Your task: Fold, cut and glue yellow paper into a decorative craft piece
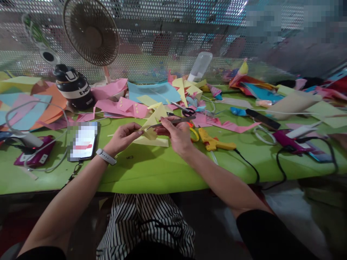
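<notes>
My left hand (125,137) pinches the left edge of a folded yellow sheet of paper (150,134), held just above the green table. Closed around a pair of dark tweezers (182,119) is my right hand (177,136); the tweezers' tip points left and meets the yellow paper. Some of the right fingers are hidden behind the paper and tweezers. Below lies a flat strip of yellow paper (159,142). Just beyond my right hand are scissors with black handles (189,111). A yellow hot glue gun (215,142) rests to the right, beside an orange and yellow ring-shaped handle (194,134).
A phone (82,141) and a purple power strip (36,151) lie left; another purple power strip (295,141) with cables lies right. A dark bottle (76,90), a fan (92,34) and coloured paper sheets (153,92) line the back, before a perforated metal panel (162,39).
</notes>
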Motion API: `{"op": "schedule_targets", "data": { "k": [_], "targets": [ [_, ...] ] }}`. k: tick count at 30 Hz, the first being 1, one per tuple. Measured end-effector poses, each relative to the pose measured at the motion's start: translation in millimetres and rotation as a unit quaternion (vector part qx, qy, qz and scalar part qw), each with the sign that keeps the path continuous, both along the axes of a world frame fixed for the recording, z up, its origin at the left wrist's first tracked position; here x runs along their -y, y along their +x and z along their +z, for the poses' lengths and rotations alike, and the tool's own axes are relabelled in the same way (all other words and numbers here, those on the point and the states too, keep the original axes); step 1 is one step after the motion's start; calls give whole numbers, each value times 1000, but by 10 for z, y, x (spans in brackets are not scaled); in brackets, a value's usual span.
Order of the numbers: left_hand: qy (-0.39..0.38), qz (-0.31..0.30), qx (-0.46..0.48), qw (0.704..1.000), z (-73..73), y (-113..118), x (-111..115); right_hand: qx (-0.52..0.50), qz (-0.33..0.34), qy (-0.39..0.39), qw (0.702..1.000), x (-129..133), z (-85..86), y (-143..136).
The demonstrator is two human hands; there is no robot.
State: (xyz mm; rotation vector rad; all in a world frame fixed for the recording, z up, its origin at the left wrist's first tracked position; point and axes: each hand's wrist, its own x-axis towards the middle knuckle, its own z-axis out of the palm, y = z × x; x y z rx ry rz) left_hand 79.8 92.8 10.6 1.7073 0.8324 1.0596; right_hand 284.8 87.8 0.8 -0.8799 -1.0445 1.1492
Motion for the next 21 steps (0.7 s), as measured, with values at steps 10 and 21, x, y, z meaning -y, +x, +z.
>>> {"op": "schedule_targets", "data": {
  "k": [10, 21],
  "targets": [
    [-11, -3, 3, 1000, -18, 8, -2, -10, -2, -4, 1000, 11, 25, -14],
    [-19, -19, 8, 1000, -26, 4, -1, 8, -12, 24, 1000, 51, 39, -20]
  ]
}}
